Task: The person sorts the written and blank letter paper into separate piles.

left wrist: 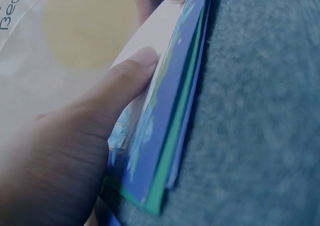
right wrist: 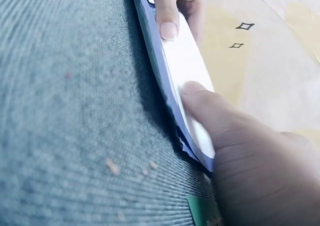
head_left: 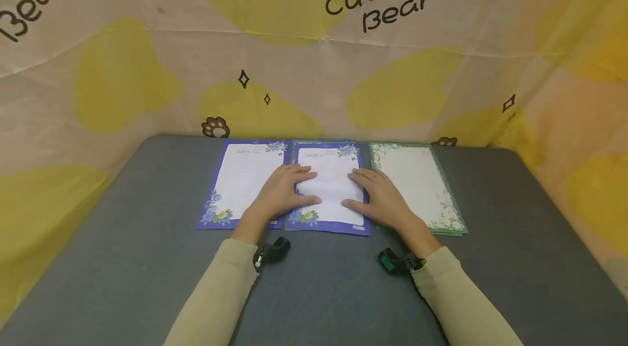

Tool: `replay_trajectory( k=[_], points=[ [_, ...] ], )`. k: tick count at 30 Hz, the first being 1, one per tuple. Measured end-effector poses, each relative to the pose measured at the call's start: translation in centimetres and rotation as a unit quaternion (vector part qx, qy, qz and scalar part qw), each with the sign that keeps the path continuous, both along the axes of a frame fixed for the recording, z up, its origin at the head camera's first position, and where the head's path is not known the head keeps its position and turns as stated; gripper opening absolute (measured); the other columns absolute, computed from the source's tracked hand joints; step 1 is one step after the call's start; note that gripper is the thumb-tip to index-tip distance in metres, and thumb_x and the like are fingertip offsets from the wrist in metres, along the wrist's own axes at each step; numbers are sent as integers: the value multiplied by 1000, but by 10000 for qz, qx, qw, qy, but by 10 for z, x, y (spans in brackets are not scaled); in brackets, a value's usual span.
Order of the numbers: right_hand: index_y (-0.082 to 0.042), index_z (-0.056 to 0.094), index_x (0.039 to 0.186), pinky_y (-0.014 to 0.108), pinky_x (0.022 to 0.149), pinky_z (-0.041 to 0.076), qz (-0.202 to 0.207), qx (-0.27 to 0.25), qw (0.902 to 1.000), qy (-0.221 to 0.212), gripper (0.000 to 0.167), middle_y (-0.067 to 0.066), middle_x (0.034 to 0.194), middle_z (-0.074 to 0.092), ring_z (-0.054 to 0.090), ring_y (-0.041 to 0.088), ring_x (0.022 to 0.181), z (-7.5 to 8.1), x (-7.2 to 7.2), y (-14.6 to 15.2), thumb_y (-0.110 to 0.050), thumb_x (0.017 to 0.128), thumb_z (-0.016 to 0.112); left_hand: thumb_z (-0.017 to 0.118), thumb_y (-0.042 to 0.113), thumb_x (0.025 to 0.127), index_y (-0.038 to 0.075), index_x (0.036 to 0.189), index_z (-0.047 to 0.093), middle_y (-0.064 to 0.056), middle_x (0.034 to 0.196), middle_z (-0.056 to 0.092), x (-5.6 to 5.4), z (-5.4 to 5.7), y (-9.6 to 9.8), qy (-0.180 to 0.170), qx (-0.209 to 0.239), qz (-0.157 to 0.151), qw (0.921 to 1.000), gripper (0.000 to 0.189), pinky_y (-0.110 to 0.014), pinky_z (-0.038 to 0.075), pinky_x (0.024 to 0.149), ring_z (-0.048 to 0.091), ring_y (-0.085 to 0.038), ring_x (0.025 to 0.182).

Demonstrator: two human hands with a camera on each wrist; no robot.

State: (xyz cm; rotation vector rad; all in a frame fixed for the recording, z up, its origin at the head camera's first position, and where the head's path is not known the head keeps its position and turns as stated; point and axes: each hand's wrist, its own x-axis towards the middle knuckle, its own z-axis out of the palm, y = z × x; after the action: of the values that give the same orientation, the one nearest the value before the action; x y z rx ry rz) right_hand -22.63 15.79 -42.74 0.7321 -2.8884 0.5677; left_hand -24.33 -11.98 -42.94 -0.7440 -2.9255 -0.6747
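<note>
Both hands lie on the middle stack of decorated paper (head_left: 331, 182), whose top sheet has a purple border with blue flowers. My left hand (head_left: 282, 192) rests on the stack's left side, fingers extended and thumb (left wrist: 132, 71) apart from them. From the right, my right hand (head_left: 385, 199) presses the opposite side in the same spread way, its thumb (right wrist: 210, 106) on the white surface. In the left wrist view, a green edge (left wrist: 172, 151) shows between purple-blue layers of the stack. The sheet's lower edge looks slightly wavy.
Left of the stack lies another purple-bordered sheet (head_left: 250, 177), partly under my left forearm. On the right are green-bordered sheets (head_left: 409, 171) with white flowers. All lie on a dark grey table (head_left: 333, 291), with a patterned cloth (head_left: 304, 79) hanging behind its far edge.
</note>
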Motion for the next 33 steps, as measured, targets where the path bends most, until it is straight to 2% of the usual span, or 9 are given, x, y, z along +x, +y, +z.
replay_trajectory(
  k=[4, 7, 9, 13, 16, 20, 25, 30, 33],
  points=[
    [-8, 52, 148, 57, 121, 32, -586, -698, 9958, 92, 70, 16, 154, 50, 43, 38, 145, 3, 0, -1, -49, 94, 67, 74, 57, 85, 25, 140, 62, -1, 149, 58, 1, 2, 0, 11, 157, 68, 9999, 66, -51, 31, 123, 47, -30, 144],
    [-8, 52, 147, 58, 116, 39, -1088, -1459, 9832, 104, 63, 17, 146, 58, 51, 39, 137, 4, 1, -2, -45, 97, 64, 74, 56, 85, 25, 140, 62, 0, 148, 59, 2, 2, 0, -36, 279, 129, 9995, 64, -50, 31, 123, 46, -30, 144],
    [-8, 54, 145, 58, 110, 44, -1268, -1906, 9734, 111, 57, 18, 138, 64, 58, 39, 129, 4, 1, -4, -41, 99, 62, 75, 55, 86, 25, 140, 62, 0, 148, 59, 2, 2, 0, -25, 337, 153, 9993, 63, -50, 31, 124, 46, -30, 144],
    [-10, 62, 137, 57, 104, 48, -1395, -2608, 9552, -33, 46, 18, 127, 71, 64, 38, 122, 4, 3, -7, -35, 99, 65, 76, 53, 85, 23, 137, 65, 1, 145, 61, 2, 2, -1, 190, 519, 180, 9983, 62, -52, 27, 125, 45, -30, 146],
    [-12, 65, 135, 54, 106, 49, -1414, -3063, 9410, -265, 40, 15, 133, 68, 63, 36, 124, 4, 4, -10, -30, 99, 66, 77, 53, 84, 22, 136, 66, 3, 144, 62, 1, 2, -1, 318, 642, 155, 9973, 62, -53, 27, 125, 44, -29, 147],
    [-11, 64, 137, 51, 108, 50, -1341, -3606, 9216, -517, 40, 13, 144, 61, 61, 34, 129, 4, 3, -11, -26, 100, 64, 77, 52, 84, 23, 139, 63, 4, 146, 60, 2, 5, 1, 252, 673, -8, 9974, 63, -53, 32, 122, 43, -28, 148],
    [-9, 62, 139, 44, 113, 46, -1411, -3896, 9069, -760, 40, 12, 149, 57, 52, 30, 141, 4, 3, -12, -22, 101, 63, 77, 52, 84, 22, 141, 61, 5, 147, 58, 5, 8, 4, 139, 563, -132, 9982, 66, -53, 35, 121, 42, -27, 148],
    [-11, 63, 138, 37, 102, 53, -1554, -4171, 8896, -1024, 40, 11, 149, 57, 61, 27, 131, 5, 2, -11, -18, 99, 65, 76, 54, 84, 23, 144, 58, 3, 153, 53, 5, 8, 5, 25, 458, -70, 9989, 70, -53, 34, 121, 39, -27, 150],
    [-12, 63, 139, 34, 98, 55, -1614, -4348, 8787, -1128, 41, 9, 150, 56, 63, 25, 128, 5, 1, -9, -16, 98, 66, 71, 55, 89, 22, 149, 53, -1, 160, 44, 5, 7, 5, -61, 585, 63, 9982, 70, -53, 31, 123, 36, -29, 152]
  ],
)
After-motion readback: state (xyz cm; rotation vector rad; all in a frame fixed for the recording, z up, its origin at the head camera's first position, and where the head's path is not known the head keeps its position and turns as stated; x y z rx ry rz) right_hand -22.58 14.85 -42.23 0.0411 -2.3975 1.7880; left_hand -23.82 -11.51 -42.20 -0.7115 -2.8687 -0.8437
